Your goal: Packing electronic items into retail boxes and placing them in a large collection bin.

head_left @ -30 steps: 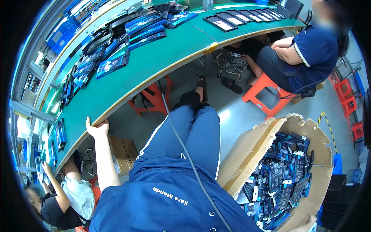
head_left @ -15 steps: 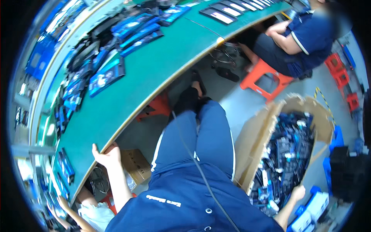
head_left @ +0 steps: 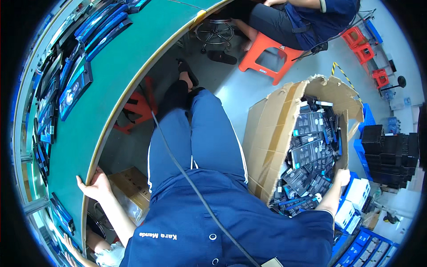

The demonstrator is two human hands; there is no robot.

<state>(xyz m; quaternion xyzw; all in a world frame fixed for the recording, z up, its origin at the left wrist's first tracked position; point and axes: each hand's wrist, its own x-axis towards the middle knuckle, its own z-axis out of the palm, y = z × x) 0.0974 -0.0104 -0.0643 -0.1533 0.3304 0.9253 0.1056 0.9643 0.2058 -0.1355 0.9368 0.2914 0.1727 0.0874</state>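
Note:
My left hand (head_left: 97,184) grips the near edge of the long green table (head_left: 120,58), its thumb on top and its fingers curling under the rim. On my right stands a large cardboard box (head_left: 271,133) with torn top edges, full of small dark packages (head_left: 308,149) with blue and white print. My right hand (head_left: 342,177) is closed on the box's right rim; the fingertips are partly hidden. Flat black-and-blue packages (head_left: 74,89) lie in overlapping piles along the table's far side, out of reach of both hands.
Ahead, a co-worker (head_left: 307,22) sits on an orange plastic stool (head_left: 271,55). Another person's hands (head_left: 71,251) are at the lower left. Black crates (head_left: 389,151) and blue-white boxes (head_left: 356,196) stand at right. A cable (head_left: 178,162) hangs down my front.
The whole view has swung, so the table, box and co-worker sit further left and higher in the picture. My hands keep their places on the table edge and the box rim.

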